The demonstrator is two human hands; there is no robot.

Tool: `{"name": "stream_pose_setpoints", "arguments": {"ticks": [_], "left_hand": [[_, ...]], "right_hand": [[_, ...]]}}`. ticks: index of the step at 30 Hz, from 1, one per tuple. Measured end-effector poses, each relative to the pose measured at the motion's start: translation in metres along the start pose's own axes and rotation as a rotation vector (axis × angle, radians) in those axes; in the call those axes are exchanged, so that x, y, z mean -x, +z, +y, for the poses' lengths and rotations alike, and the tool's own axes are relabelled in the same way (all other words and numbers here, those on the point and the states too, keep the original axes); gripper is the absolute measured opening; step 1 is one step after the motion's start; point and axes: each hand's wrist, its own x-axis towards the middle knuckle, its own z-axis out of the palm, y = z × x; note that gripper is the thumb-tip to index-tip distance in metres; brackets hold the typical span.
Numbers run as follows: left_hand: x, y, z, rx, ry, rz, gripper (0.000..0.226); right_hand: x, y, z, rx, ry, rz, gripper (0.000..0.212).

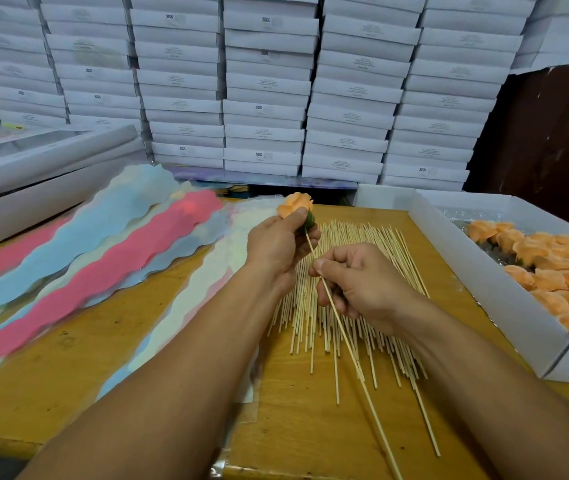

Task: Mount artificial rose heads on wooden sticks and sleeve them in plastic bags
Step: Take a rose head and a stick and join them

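Observation:
My left hand [278, 245] pinches an orange rose head [295, 203] at its green base, holding it up over the table. My right hand [359, 280] grips a thin wooden stick [352, 355] between thumb and fingers; the stick's upper end runs up to the rose's underside and its lower end points toward me. Beneath both hands lies a heap of several loose wooden sticks [352, 247]. Overlapping plastic sleeves [130, 258] in pink, blue and white lie fanned out at the left.
A white tray [484, 282] at the right holds several orange rose heads [549, 271]. Flat grey boxes [44, 178] sit at the back left, and a wall of stacked white boxes [269, 84] closes the far side. The wooden table [68, 393] shows in front.

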Motion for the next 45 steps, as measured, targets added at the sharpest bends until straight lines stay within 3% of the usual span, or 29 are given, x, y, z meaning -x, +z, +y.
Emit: {"name": "stream_pose_setpoints", "arguments": {"ticks": [6, 14, 19, 45], "left_hand": [[-0.002, 0.008, 0.002, -0.193, 0.082, 0.085, 0.01], [-0.002, 0.013, 0.021, -0.314, -0.259, 0.014, 0.018], [-0.001, 0.006, 0.034, -0.335, -0.342, 0.001, 0.017], [0.002, 0.013, 0.013, -0.336, -0.203, -0.06, 0.021]], "right_hand": [[-0.003, -0.003, 0.003, -0.024, 0.033, -0.029, 0.019], [-0.005, -0.008, 0.006, -0.076, 0.083, -0.002, 0.021], [-0.005, -0.009, 0.005, -0.062, 0.088, 0.004, 0.021], [-0.004, -0.006, 0.003, -0.153, 0.149, -0.037, 0.02]]}}
